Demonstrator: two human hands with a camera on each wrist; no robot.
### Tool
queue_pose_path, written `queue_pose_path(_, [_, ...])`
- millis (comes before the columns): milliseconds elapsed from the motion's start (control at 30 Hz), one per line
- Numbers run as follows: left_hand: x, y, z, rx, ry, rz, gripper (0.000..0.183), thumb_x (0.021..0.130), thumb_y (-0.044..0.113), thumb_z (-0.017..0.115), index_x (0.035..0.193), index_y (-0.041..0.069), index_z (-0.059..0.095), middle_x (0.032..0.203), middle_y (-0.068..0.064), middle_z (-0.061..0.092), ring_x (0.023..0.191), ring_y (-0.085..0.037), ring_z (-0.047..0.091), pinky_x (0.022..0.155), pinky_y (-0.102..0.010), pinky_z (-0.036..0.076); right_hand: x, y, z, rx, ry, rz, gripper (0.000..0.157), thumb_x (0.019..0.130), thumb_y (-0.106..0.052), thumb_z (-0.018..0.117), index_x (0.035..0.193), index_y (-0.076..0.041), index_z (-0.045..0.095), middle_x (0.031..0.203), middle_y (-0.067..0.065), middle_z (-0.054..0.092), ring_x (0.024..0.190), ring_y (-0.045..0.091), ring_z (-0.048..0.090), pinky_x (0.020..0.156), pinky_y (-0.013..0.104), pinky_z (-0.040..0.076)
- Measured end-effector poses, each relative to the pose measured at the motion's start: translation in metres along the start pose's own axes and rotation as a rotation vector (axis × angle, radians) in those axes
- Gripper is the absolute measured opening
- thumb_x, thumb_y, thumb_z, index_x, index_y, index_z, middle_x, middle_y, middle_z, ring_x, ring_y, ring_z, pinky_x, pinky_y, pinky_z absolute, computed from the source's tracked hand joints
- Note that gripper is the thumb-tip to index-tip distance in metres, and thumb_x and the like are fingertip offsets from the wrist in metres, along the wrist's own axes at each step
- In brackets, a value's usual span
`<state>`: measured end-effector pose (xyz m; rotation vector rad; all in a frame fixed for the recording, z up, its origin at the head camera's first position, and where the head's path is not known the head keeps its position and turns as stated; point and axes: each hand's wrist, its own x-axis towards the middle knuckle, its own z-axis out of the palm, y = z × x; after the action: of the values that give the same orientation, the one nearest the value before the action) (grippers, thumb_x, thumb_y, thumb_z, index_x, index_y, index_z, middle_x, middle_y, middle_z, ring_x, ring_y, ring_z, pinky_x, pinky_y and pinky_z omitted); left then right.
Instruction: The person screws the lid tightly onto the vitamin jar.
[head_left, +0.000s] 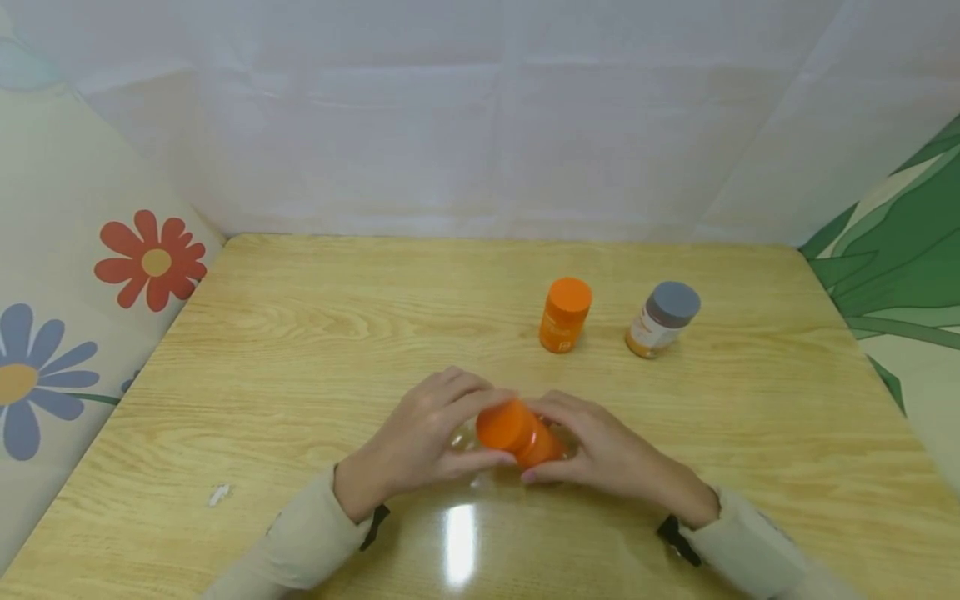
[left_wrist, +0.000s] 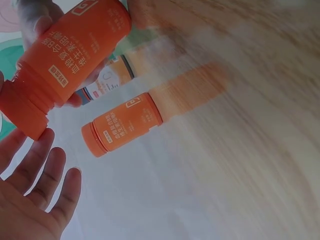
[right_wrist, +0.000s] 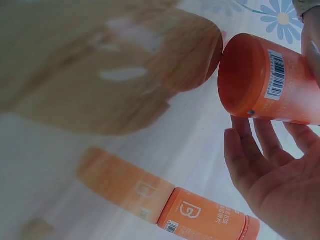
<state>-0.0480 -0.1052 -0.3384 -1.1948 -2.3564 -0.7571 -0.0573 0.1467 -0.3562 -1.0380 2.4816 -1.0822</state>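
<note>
An orange pill bottle point(head_left: 544, 447) is held tilted over the near part of the table between both hands. My left hand point(head_left: 427, 433) grips its orange cap point(head_left: 501, 427) with thumb and fingers at the rim. Around the bottle's body is my right hand point(head_left: 611, 442), fingers on one side and thumb on the other. In the left wrist view the cap point(left_wrist: 22, 110) sits at the bottle's neck, and pale print shows on the body point(left_wrist: 75, 47). The right wrist view shows the bottle's base and a barcode label point(right_wrist: 276, 75).
A second orange bottle point(head_left: 566, 315) stands upright beyond the hands. To its right is a bottle with a grey lid and white label point(head_left: 654, 330). The glossy wood-grain table point(head_left: 315, 333) has a white mark point(head_left: 219, 495) at left. A pale sheet point(head_left: 480, 125) hangs behind.
</note>
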Motion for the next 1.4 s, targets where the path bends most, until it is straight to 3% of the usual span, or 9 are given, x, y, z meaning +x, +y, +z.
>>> queue_pose_path(367, [0.002,0.0,-0.001,-0.001,-0.029,0.012,0.057,0.08,0.048,0.077,0.123,0.011,0.067,0.108,-0.001,0.07,0.097,-0.012,0.063,0.086,-0.024,0.054,0.0,-0.002,0.001,-0.01,0.01,0.01,0.076,0.077,-0.055,0.076,0.142,-0.024,0.052,0.123,-0.013,0.063,0.108,0.004,0.06,0.094,0.035,0.054])
queue_pose_path(667, [0.004,0.004,-0.009,-0.047,-0.162,-0.052,0.055,0.082,0.039,0.077,0.13,0.016,0.064,0.118,-0.001,0.067,0.109,-0.013,0.061,0.094,-0.027,0.053,-0.001,-0.002,0.0,-0.011,0.0,0.033,0.075,0.078,-0.056,0.075,0.142,-0.025,0.052,0.12,-0.013,0.063,0.105,0.003,0.061,0.092,0.034,0.055])
queue_pose_path(967, [0.006,0.005,-0.01,-0.119,-0.218,0.04,0.057,0.081,0.019,0.077,0.135,0.019,0.06,0.135,-0.004,0.062,0.12,-0.017,0.058,0.102,-0.033,0.049,-0.002,-0.003,0.0,-0.013,0.002,0.023,0.061,0.078,-0.053,0.076,0.13,-0.027,0.058,0.12,-0.014,0.063,0.108,0.005,0.061,0.094,0.036,0.054])
queue_pose_path(1200, [0.007,0.008,-0.006,-0.132,-0.206,0.11,0.051,0.082,0.022,0.076,0.13,0.021,0.062,0.14,-0.002,0.058,0.125,-0.019,0.055,0.105,-0.036,0.047,-0.002,-0.004,0.003,0.054,-0.021,-0.015,0.07,0.08,-0.042,0.079,0.142,-0.028,0.05,0.138,-0.009,0.058,0.121,0.009,0.059,0.101,0.039,0.051])
queue_pose_path(1400, [0.006,0.011,0.0,-0.131,-0.128,0.091,0.057,0.084,0.039,0.077,0.133,0.017,0.059,0.136,-0.006,0.06,0.125,-0.019,0.055,0.105,-0.037,0.047,-0.001,-0.003,0.004,0.065,-0.044,-0.019,0.066,0.083,-0.049,0.074,0.141,-0.029,0.051,0.141,-0.009,0.057,0.125,0.012,0.058,0.103,0.04,0.05])
